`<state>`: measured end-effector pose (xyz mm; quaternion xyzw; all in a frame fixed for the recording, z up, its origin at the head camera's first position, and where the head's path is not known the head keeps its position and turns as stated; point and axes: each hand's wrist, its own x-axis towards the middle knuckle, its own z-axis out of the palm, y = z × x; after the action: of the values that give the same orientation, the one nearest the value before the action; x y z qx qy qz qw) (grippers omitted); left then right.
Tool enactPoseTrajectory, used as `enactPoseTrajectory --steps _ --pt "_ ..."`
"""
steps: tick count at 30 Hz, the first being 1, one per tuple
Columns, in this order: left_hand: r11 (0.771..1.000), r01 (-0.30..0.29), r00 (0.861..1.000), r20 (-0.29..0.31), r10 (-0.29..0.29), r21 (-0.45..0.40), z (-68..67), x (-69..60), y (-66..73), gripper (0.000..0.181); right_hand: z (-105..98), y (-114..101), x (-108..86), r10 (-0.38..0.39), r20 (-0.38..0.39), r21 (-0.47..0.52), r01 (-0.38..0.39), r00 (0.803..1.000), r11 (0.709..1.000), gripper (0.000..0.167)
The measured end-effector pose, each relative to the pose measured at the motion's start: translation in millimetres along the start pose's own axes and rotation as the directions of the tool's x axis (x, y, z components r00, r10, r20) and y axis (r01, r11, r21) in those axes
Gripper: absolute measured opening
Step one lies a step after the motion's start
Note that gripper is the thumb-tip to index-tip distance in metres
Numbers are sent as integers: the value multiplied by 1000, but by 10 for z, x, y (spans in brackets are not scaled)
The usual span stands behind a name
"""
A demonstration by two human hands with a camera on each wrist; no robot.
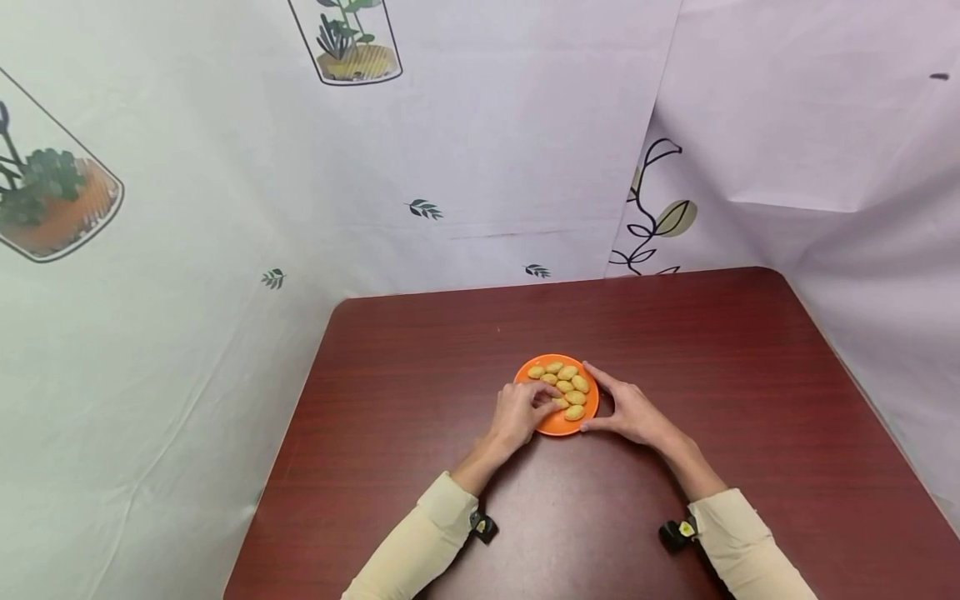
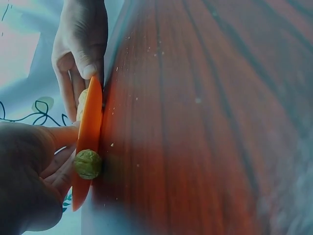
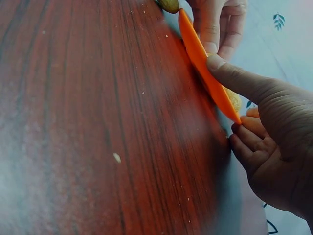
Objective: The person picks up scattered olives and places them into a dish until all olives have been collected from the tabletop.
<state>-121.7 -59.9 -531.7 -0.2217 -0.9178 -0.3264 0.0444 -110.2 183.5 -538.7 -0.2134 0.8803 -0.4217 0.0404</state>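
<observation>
An orange plate (image 1: 552,429) lies on the table with several yellow-brown walnuts (image 1: 574,412) spread over it. From the left, my left hand (image 1: 517,414) reaches over the rim and pinches one of the walnuts between thumb and fingers; that nut is partly hidden. My right hand (image 1: 633,412) holds the plate's right side, its thumb at the near rim and its fingers at the far rim. In the left wrist view, a wrinkled greenish walnut (image 2: 88,164) sits just outside the plate's edge, near my left hand. It is hidden in the head view.
The dark red wooden table (image 1: 420,358) carries small pale crumbs, one larger flake (image 3: 117,157) among them. White cloth with plant drawings (image 1: 480,150) hangs behind the table and along both sides. Dark wrist cameras (image 1: 675,536) sit by both sleeves.
</observation>
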Motion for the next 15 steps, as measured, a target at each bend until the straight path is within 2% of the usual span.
enactPoseTrajectory --steps 5,9,15 --pt "1000 3 1000 3 -3 -2 1 -4 9 12 10 5 6 -2 -3 -1 2 1000 1000 109" --pt "999 6 1000 6 -6 -37 -26 -10 7 14 11 13 8 -4 -6 -1 4 1000 1000 109" --pt "996 -8 999 -45 4 -90 -134 -42 -31 17 7 15 2 6 -5 -2 -6 1000 1000 110"
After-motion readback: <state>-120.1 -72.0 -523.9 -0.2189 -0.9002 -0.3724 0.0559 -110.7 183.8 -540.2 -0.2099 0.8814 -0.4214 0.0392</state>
